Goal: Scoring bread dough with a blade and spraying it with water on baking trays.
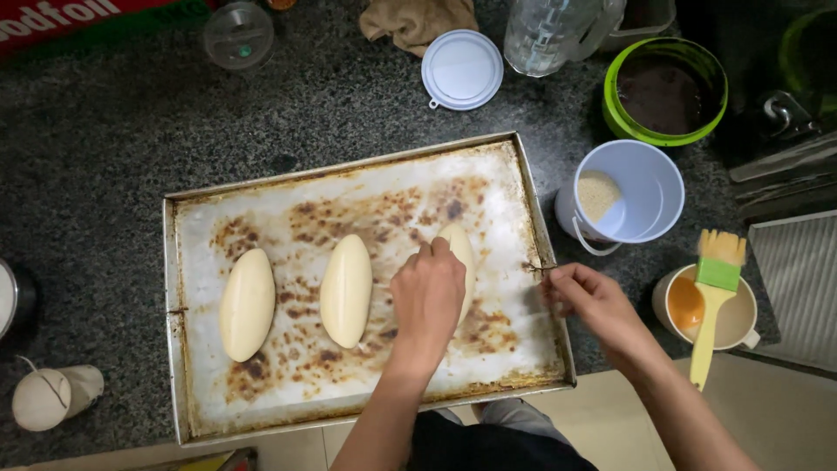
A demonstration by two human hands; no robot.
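From above, a stained metal baking tray (pixel 349 410) lies on the dark speckled stone surface (pixel 96 157), and three pale, oval pieces of shaped dough rest on it in a row. The left dough piece (pixel 247 303) and the middle dough piece (pixel 346 290) lie untouched, a little apart from each other. The left hand (pixel 427 301) rests on the right dough piece (pixel 460 253), covering most of it, fingers curled down onto it; whether that grip closes round the dough or only presses on it, I cannot tell. The right hand (pixel 586 295) sits at the tray's right rim, its grip narrow, thumb and fingertips pinched on a thin, small blade-like tool (pixel 539 268) that points toward the dough.

Just right of the tray stands a pale blue bucket (pixel 649 179) with light grain inside. Below it is a cup (pixel 741 318) of orange liquid with a yellow-and-green pastry brush (pixel 715 296) laid across it. Behind, a green-rimmed container (pixel 667 92), a round white lid (pixel 462 68), a clear jug (pixel 549 30) and a brown cloth (pixel 418 19) sit on the surface.
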